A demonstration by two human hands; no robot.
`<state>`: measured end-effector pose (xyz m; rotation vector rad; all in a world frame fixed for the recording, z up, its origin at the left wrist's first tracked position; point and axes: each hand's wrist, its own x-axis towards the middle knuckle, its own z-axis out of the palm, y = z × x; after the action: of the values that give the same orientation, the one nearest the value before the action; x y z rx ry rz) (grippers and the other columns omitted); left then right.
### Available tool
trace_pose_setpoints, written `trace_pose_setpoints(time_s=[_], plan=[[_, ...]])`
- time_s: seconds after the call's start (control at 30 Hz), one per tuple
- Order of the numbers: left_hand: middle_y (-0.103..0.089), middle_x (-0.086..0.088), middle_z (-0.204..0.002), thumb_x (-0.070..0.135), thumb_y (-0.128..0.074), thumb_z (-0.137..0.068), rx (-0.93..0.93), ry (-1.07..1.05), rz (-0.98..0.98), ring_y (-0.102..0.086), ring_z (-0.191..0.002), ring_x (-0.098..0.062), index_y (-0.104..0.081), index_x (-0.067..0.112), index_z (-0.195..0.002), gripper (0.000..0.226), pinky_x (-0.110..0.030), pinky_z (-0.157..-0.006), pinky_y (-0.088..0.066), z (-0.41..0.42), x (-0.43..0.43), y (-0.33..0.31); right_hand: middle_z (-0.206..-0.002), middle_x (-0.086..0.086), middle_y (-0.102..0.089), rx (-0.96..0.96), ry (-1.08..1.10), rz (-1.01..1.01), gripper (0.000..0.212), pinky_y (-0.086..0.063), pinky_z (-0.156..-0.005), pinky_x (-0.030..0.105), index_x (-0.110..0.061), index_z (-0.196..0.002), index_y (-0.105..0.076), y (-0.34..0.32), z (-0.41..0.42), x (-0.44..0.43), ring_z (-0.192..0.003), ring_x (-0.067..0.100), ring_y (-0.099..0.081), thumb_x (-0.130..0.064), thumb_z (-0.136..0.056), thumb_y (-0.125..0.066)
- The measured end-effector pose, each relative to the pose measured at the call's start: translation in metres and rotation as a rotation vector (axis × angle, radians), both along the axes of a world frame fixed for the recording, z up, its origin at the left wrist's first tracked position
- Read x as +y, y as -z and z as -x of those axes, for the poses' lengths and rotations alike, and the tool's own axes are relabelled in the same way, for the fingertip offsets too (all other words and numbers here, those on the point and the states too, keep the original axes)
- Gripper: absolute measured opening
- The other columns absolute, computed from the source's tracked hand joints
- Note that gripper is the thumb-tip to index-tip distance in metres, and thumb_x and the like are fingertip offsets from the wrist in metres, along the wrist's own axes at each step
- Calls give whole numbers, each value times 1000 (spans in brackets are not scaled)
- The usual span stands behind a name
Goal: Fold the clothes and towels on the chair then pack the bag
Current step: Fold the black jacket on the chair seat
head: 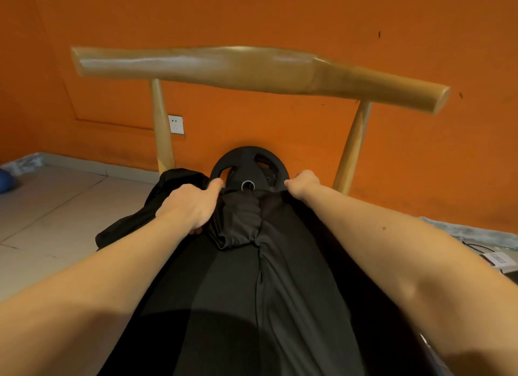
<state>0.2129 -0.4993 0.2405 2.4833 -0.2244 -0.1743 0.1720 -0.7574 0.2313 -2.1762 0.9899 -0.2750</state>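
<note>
Black garment (294,286) on wooden chair (252,67)

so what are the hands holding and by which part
A dark garment, by its far edge: the left hand grips its left end, the right hand its right end.

Orange wall (280,17) with white socket (176,124) above pale tiled floor (56,202).

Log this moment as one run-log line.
step: folding | left grip: holds dark garment far edge | right grip: pinches same edge | garment: spread toward chair back
</note>
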Motion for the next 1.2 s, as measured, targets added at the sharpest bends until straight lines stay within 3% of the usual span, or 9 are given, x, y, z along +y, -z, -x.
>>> trace_pose_setpoints(time_s=[0.07, 0.17, 0.27, 0.37, 0.6, 0.67, 0.8, 1.0, 1.2], plan=[[-67, -7, -76, 62, -58, -86, -50, 101, -107, -66, -71, -30, -63, 10, -84, 52, -34, -65, -52, 2, -4, 1, -134, 17, -60, 55, -42, 120, 40, -47, -83, 34, -3, -134, -54, -4, 5, 6, -108, 35, -59, -21, -99, -57], [-62, -6, -81, 27, -65, -90, -134, 124, -143, -61, -74, -27, -56, 12, -83, 19, -32, -61, -43, 4, -7, 1, -142, 13, -58, -57, -206, 312, 47, -48, -101, 40, -11, -145, -49, -6, 13, 21, -127, 35, -56, -31, -103, -52], [-65, -7, -104, 29, -62, -96, -213, 42, -110, -62, -93, -30, -56, 12, -107, 21, -37, -72, -47, 8, -4, -3, -137, 8, -63, -90, -470, 452, 45, -48, -103, 41, -17, -139, -60, -7, 27, 39, -126, 30, -58, -44, -105, -46], [-64, -9, -118, 41, -59, -100, -223, 9, -65, -62, -105, -32, -50, 13, -131, 43, -41, -82, -49, 17, 6, -8, -129, 10, -67, 203, -593, 503, 50, -47, -103, 46, -18, -130, -66, -7, 40, 50, -119, 33, -60, -52, -106, -38], [-65, 2, -95, 30, -57, -96, -222, 75, 11, -62, -88, -23, -62, 22, -113, 19, -40, -81, -55, 81, 81, -31, -129, 10, -68, 105, -566, 498, 36, -51, -101, 44, -13, -135, -63, -35, 90, 111, -119, 32, -62, -28, -104, -51], [-64, 2, -99, 29, -60, -95, -241, 44, 62, -61, -92, -21, -63, 20, -118, 25, -39, -85, -54, 109, 117, -34, -132, 10, -67, 99, -641, 460, 38, -51, -103, 42, -12, -137, -62, -46, 107, 141, -121, 30, -62, -25, -102, -53], [-51, -7, -135, 40, -67, -94, -292, -124, 48, -43, -128, -28, -54, 14, -137, 52, -44, -108, -40, 167, 187, -27, -130, 8, -68, 51, -738, 410, 35, -50, -105, 38, -11, -133, -65, -67, 133, 206, -121, 27, -62, -22, -100, -57], [-38, -14, -147, 44, -72, -92, 38, -440, 261, -37, -136, -36, -42, 9, -143, 69, -50, -111, -37, 211, 243, 0, -128, 8, -66, -7, -762, 285, 28, -50, -95, 31, -10, -126, -67, -77, 142, 296, -117, 27, -62, -17, -99, -63], [-40, -14, -149, 56, -80, -79, 302, -474, 472, -49, -129, -39, -31, 9, -151, 99, -53, -105, -49, 224, 266, 14, -85, 15, -67, 13, -682, 97, 3, -61, -72, 39, -6, -96, -70, -65, 129, 362, -70, 32, -67, -8, -95, -68]])
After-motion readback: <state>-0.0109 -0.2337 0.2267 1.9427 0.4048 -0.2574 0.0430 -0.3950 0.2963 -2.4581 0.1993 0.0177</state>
